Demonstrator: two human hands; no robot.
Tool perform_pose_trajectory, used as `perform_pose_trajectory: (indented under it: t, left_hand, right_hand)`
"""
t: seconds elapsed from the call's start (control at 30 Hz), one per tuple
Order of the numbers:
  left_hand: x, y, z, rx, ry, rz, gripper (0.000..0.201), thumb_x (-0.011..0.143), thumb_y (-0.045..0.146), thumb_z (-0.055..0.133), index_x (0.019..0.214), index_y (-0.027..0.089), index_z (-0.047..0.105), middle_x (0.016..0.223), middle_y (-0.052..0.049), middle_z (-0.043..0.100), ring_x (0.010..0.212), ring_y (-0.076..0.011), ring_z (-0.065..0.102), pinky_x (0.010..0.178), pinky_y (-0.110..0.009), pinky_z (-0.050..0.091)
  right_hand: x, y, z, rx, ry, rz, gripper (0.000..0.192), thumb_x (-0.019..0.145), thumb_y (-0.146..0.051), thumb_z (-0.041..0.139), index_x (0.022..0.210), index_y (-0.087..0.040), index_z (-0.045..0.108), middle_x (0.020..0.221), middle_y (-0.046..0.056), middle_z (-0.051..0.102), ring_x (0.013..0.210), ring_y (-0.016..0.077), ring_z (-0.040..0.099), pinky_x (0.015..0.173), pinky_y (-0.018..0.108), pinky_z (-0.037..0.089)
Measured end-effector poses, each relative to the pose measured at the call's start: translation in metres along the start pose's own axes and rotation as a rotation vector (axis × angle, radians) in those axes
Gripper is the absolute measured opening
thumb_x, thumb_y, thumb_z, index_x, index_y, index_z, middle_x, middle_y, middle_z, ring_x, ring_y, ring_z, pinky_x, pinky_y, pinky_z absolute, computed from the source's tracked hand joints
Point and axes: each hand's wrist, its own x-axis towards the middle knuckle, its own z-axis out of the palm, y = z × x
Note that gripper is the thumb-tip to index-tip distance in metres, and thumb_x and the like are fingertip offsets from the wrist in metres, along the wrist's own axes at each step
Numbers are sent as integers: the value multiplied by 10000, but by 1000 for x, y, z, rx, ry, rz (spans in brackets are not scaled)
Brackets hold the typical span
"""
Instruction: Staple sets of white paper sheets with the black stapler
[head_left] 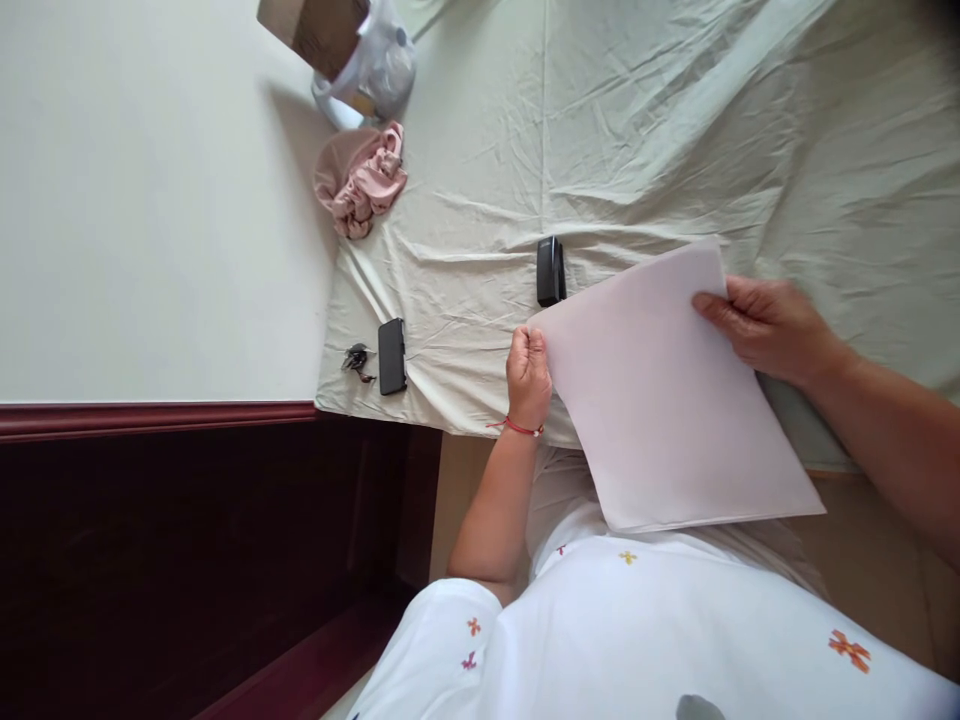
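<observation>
Both hands pinch one paper stack (667,400): left hand (529,378), right hand (765,325). One stapler (550,271) just beyond left grip; one phone (391,356) farther off.

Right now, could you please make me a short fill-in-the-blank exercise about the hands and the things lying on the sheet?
1. The left hand and the right hand hold a stack of white ____.
2. The bracelet on the left wrist is ____.
3. Beside the keys lies a black ____.

Missing words: paper; red; phone.
</observation>
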Motion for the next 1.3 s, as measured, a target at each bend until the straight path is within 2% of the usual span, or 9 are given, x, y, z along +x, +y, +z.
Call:
perform_pose_trajectory:
  t: [0.1, 0.27, 0.43, 0.57, 0.67, 0.8, 1.1, 1.17, 1.3]
  left_hand:
    - [5, -9, 8, -10, -22, -5, 570, 905, 765, 673, 1088, 228, 636, 1095, -53, 705, 1071, -201, 686, 1057, -356, 549]
    - [3, -22, 14, -98, 8, 52, 519, 898, 704, 737, 1105, 247, 605, 1082, -29, 687, 980, -159, 677, 976, -307, 566]
    - [-1, -9, 11, -299, 4, -58, 526, 808, 591, 862, 1172, 284, 636, 1074, -2, 686, 911, -147, 667, 869, -289, 561]
    - [-3, -1, 10, -385, -66, -42, 481, 759, 478, 882, 1181, 314, 718, 1043, 0, 723, 913, -169, 686, 861, -302, 551]
    - [-4, 0, 8, -394, -91, -40, 509, 733, 449, 886, 1208, 334, 741, 1048, -3, 743, 948, -195, 701, 893, -336, 559]
    - [-3, -1, 7, -373, -58, -42, 430, 709, 441, 896, 1093, 298, 766, 1025, -4, 733, 891, -179, 686, 823, -307, 546]
    - [-4, -2, 7, -431, -68, -82, 477, 700, 474, 950, 984, 268, 626, 886, 25, 603, 717, -107, 600, 706, -244, 503]
    - [-3, -4, 7, -401, -56, -75, 501, 710, 508, 948, 1010, 273, 622, 927, 19, 602, 755, -110, 611, 743, -247, 517]
    - [-2, -5, 8, -307, -38, -47, 549, 775, 566, 905, 1190, 301, 661, 1048, -12, 654, 923, -150, 673, 854, -276, 544]
  right_hand:
    - [0, -3, 1, -32, 15, -23, 475, 902, -672, 575, 935, -218, 710, 715, 20, 661, 601, 162, 546, 554, 295, 425]
    - [-1, -6, 2, -130, 76, -39, 414, 913, -633, 586, 827, -230, 628, 649, 1, 584, 574, 148, 510, 534, 291, 372]
    - [1, 1, 2, -170, 25, -78, 481, 923, -688, 547, 849, -226, 657, 688, 12, 624, 590, 159, 540, 558, 301, 405]
    - [5, 10, 0, -174, -42, -76, 537, 925, -720, 540, 971, -219, 726, 821, 42, 716, 689, 197, 623, 612, 320, 459]
    - [6, 15, -2, -170, -75, -70, 527, 942, -701, 539, 1040, -227, 748, 886, 49, 756, 746, 216, 660, 636, 325, 483]
    - [8, 16, -2, -163, -115, -40, 520, 936, -696, 554, 1063, -232, 750, 915, 51, 784, 793, 239, 698, 649, 327, 510]
    - [8, 13, -1, -163, -102, -67, 452, 927, -627, 558, 1033, -221, 728, 891, 58, 764, 759, 225, 681, 638, 324, 495]
    - [8, 13, -1, -174, -103, -68, 437, 929, -621, 556, 1001, -222, 719, 888, 58, 761, 760, 224, 678, 639, 326, 494]
    - [7, 13, -1, -168, -102, -80, 451, 944, -639, 553, 1006, -224, 717, 891, 60, 753, 762, 223, 665, 628, 326, 490]
